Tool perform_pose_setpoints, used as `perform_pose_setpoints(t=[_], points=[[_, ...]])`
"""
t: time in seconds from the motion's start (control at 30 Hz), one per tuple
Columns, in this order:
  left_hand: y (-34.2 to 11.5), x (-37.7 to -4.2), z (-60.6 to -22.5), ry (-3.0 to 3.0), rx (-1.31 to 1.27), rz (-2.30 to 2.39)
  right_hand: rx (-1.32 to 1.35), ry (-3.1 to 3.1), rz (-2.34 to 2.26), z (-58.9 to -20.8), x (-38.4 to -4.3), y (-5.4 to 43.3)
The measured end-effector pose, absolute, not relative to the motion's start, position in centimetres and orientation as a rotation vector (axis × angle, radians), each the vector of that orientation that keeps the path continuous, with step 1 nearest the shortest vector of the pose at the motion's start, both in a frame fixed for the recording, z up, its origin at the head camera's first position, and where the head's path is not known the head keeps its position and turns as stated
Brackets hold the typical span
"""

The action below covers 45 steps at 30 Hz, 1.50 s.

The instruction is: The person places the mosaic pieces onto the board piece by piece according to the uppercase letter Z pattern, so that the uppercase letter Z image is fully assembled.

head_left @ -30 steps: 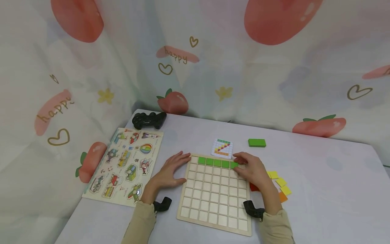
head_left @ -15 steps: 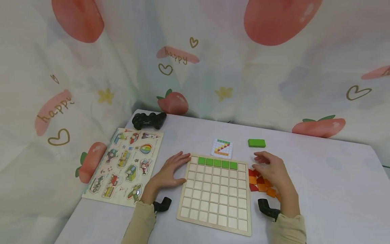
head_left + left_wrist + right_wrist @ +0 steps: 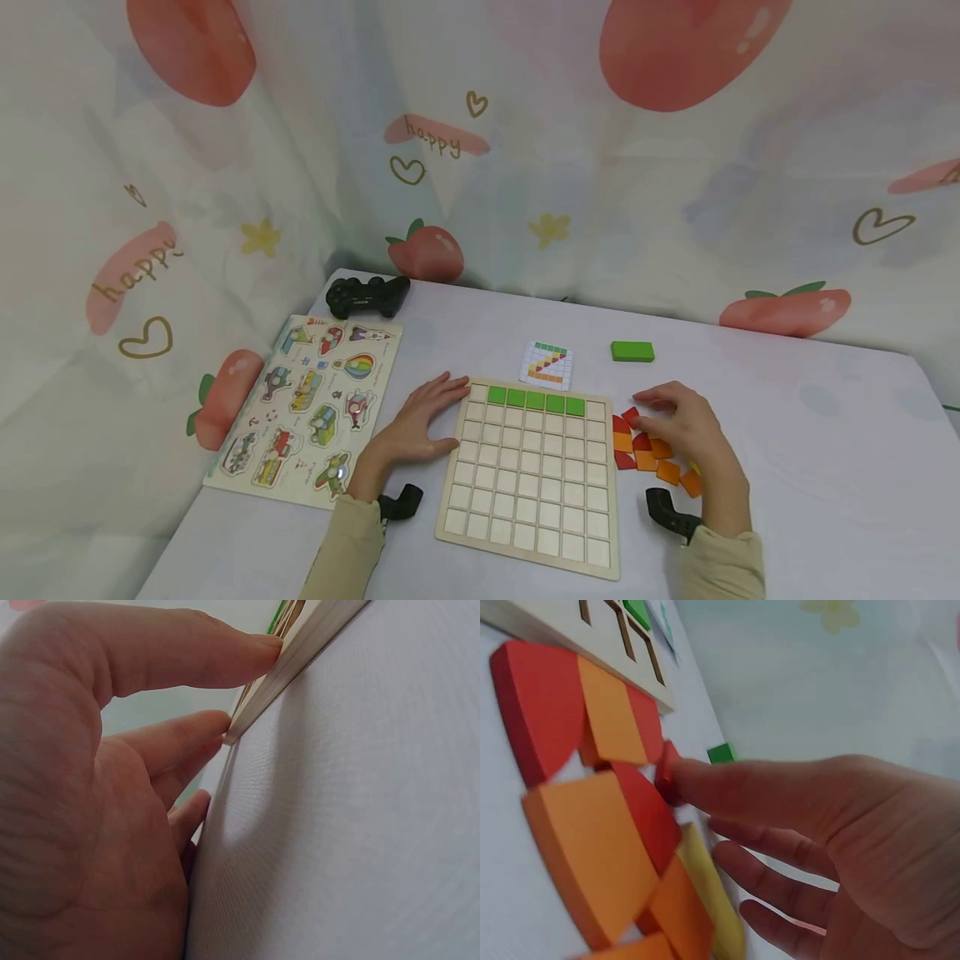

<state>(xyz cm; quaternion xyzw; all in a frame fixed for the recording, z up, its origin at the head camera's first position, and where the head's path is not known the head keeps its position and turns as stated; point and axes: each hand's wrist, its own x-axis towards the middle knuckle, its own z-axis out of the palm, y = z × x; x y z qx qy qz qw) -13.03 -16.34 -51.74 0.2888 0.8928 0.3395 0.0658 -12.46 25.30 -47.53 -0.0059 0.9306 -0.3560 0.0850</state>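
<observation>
A square wooden grid board [image 3: 532,467] lies on the table, with several green tiles [image 3: 536,398] in its far row. My left hand [image 3: 422,421] rests at its left edge; in the left wrist view the thumb and fingertips touch the wooden side. My right hand [image 3: 682,417] is over a pile of tiles beside the board's right edge. In the right wrist view, its thumb touches a small tilted red tile [image 3: 667,772], and the other visible fingers stand apart from it. Orange tiles [image 3: 592,851], red tiles [image 3: 540,709] and a yellow tile [image 3: 712,892] lie around.
A pattern card [image 3: 547,365] lies behind the board and a green block [image 3: 632,352] at the back right. At left are a picture puzzle board [image 3: 307,408] and a black game controller [image 3: 367,297]. A printed curtain [image 3: 510,200] hangs behind the table.
My right hand has left the green tile at the row's right end and moved right to the loose tiles, its thumb reaching a red one. The left hand has stayed put.
</observation>
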Motion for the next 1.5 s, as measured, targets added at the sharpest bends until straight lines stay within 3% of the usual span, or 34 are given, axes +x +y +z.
perform_pose_setpoints(t=[1.5], points=[[-16.2,-13.0,-51.4,2.677,0.87,1.059,-0.061,2.824,-1.064,-47.0,-12.7,23.1]])
